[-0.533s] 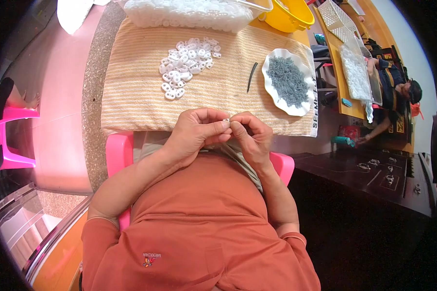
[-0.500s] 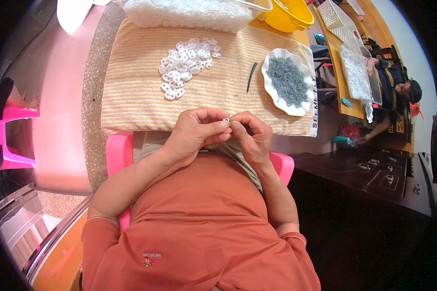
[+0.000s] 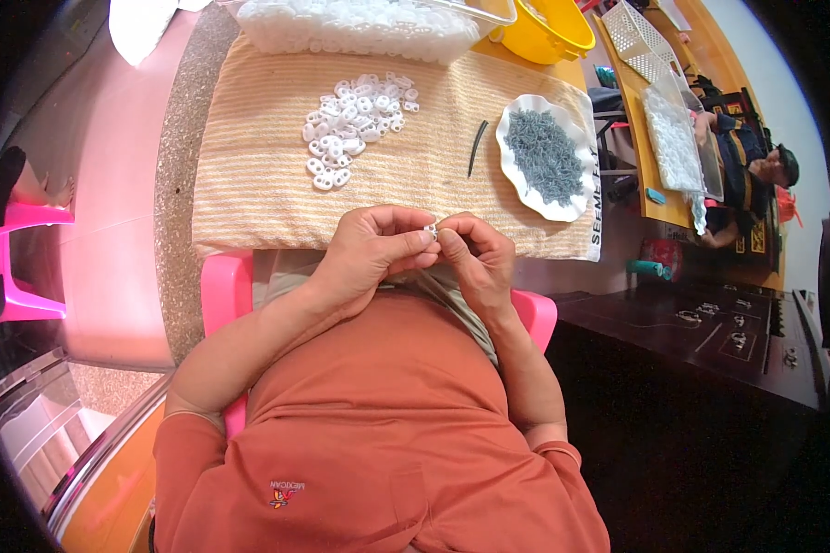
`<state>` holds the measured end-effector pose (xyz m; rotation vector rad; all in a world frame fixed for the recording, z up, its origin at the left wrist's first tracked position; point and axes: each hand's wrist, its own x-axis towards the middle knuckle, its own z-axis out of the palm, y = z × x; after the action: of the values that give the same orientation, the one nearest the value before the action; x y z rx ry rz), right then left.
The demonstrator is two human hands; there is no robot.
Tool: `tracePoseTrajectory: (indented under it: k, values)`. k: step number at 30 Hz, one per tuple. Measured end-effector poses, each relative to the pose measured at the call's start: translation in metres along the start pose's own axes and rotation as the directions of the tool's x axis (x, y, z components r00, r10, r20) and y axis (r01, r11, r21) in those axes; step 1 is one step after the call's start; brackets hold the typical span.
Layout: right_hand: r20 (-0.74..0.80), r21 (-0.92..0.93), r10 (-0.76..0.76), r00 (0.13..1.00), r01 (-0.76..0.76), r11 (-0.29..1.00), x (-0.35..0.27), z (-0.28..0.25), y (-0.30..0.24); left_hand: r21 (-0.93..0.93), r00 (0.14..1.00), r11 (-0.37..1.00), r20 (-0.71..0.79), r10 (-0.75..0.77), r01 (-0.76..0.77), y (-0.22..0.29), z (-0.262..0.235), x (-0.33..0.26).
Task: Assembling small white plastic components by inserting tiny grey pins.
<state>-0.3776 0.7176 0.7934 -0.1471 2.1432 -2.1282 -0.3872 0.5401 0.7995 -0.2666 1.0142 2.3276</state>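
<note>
From where I stand, both hands meet in front of the orange shirt [image 3: 378,415], just at the near edge of the towel [image 3: 258,175]. The left grip [image 3: 378,243] is pinched on a small white piece [image 3: 432,229], held between thumb and fingers. The right grip [image 3: 478,255] closes on the other side of that same piece, thumb against forefinger; whether anything else sits between those fingertips I can't tell, it's too small. So the piece is right between the two grips, held up close to the body.

Straight ahead of the left grip lies a loose pile [image 3: 355,120] of white pieces, most of them showing two holes. Beyond the right grip a thin dark strip [image 3: 477,148] lies on the towel, and further to its right is a wavy-rimmed white dish [image 3: 563,213] heaped with grey bits [image 3: 544,157].

At the far side of the surface [image 3: 576,70], well ahead of both grips, stand a clear tub [image 3: 500,13] full of white pieces and, to its right, a yellow basin [image 3: 549,37]. Pink chair arms [image 3: 227,293] flank the grips. Far off to the right, another person [image 3: 733,152] sits near a second tub.
</note>
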Motion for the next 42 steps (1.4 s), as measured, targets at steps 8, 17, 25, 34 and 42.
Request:
tracePoseTrajectory:
  k: [8,17,25,34,42]
  values:
    - [0.04,0.138,0.124,0.991,-0.129,0.982,0.0,0.0,-0.008,0.004,1.0,1.0,0.002,0.014,-0.014,-0.004,-0.001,0.001]
    - [0.04,0.173,0.166,0.985,-0.17,0.97,0.0,0.002,-0.008,0.034,0.995,0.995,-0.008,0.097,-0.097,-0.011,-0.001,0.001]
    - [0.024,0.079,0.138,0.99,-0.14,0.987,0.001,0.003,-0.01,0.133,0.988,0.98,0.0,0.151,-0.15,-0.009,0.0,0.0]
    - [0.035,0.184,0.18,0.983,-0.184,0.966,0.0,0.001,-0.013,0.005,0.994,0.994,0.007,0.111,-0.111,-0.007,0.0,-0.001]
    - [0.066,0.151,0.172,0.983,-0.181,0.972,0.002,-0.001,-0.014,-0.046,0.995,0.994,0.016,0.095,-0.094,-0.005,-0.001,-0.004]
